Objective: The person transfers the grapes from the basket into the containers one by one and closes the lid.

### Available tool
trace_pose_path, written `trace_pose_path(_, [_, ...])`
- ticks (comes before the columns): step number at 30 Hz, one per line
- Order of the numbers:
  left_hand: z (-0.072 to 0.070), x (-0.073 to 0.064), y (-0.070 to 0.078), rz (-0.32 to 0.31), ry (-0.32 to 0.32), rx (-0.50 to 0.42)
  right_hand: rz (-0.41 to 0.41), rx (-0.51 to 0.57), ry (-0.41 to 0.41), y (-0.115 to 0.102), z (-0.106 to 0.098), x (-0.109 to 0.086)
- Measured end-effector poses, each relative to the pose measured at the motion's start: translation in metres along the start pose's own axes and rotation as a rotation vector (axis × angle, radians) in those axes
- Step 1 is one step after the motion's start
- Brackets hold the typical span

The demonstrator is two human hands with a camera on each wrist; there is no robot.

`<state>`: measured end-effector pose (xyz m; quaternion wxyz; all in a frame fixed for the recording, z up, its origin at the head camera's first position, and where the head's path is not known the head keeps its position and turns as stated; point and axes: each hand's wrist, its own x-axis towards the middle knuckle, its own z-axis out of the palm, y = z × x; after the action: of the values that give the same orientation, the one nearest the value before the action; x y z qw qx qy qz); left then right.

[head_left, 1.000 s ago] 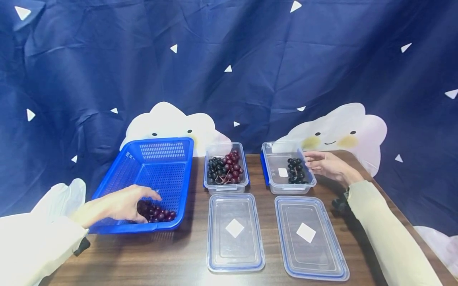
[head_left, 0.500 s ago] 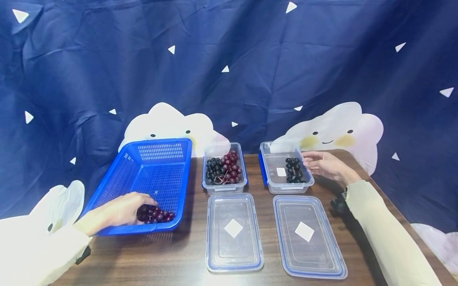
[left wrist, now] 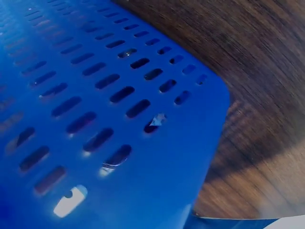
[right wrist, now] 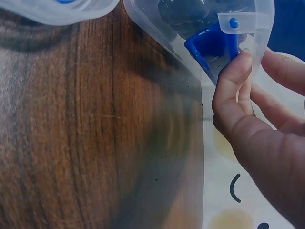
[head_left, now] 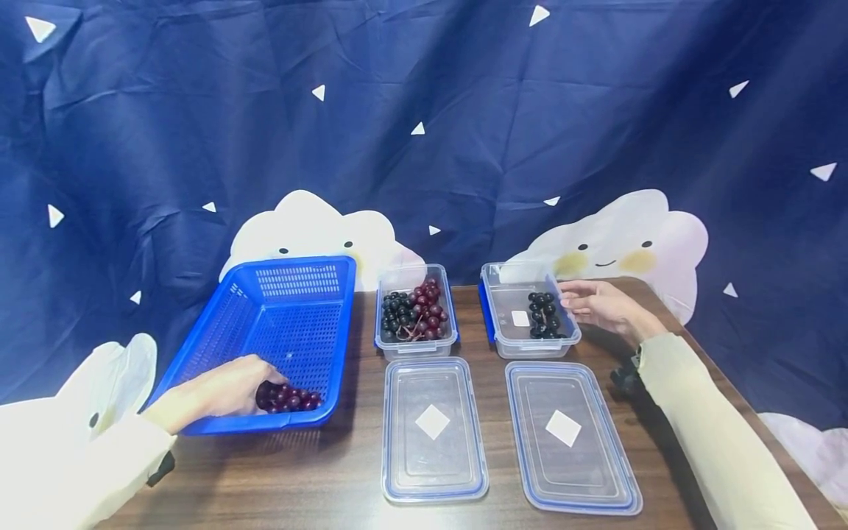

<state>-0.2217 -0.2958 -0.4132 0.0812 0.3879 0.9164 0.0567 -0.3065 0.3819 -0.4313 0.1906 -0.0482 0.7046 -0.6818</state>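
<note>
Surface: brown wood table point(head_left: 318, 471). Room: blue curtain point(head_left: 424, 66) w/ white clouds point(head_left: 311, 228) at 12 o'clock. Red grapes point(head_left: 293, 400) lie in blue basket point(head_left: 347, 316), near its 5 o'clock rim; visible long axis approx. 9–3 o'clock, free end to 3. L hand point(head_left: 232, 386): curled round grapes' 9 o'clock end, fingertips hidden. R hand point(head_left: 606, 309): pinches R box point(head_left: 538, 351) at its 3 o'clock wall; black grapes point(head_left: 545, 316) inside.

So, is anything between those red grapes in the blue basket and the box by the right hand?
Yes: right of the red grapes rises the blue basket's side wall; then the middle box, holding grapes, stands near the direct line.
</note>
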Motion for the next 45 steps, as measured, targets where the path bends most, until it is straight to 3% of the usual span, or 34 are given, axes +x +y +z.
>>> trace_pose_path(6, [-0.002,-0.004,-0.005,0.016,0.033,-0.007,0.005,-0.005,0.003,0.001,-0.001,-0.001])
trace_pose_path(16, [-0.01,-0.011,-0.01,-0.117,0.047,-0.12,0.01,-0.002,0.016,0.001,-0.001,-0.002])
trace_pose_path(22, [-0.017,-0.015,-0.017,-0.164,0.142,-0.218,0.006,-0.002,0.031,0.001,0.0,-0.001])
trace_pose_path(28, [-0.027,-0.02,-0.019,-0.278,0.243,-0.303,0.006,0.017,0.029,0.003,0.0,0.001])
trace_pose_path(35, [-0.047,-0.021,-0.013,-0.391,0.315,-0.488,0.003,0.019,0.023,0.002,0.0,0.003])
trace_pose_path(39, [-0.055,-0.015,-0.008,-0.426,0.37,-0.549,0.005,0.015,0.024,0.002,-0.001,0.003])
trace_pose_path(45, [-0.064,-0.006,-0.003,-0.436,0.46,-0.565,-0.003,-0.035,0.019,0.003,-0.001,0.001])
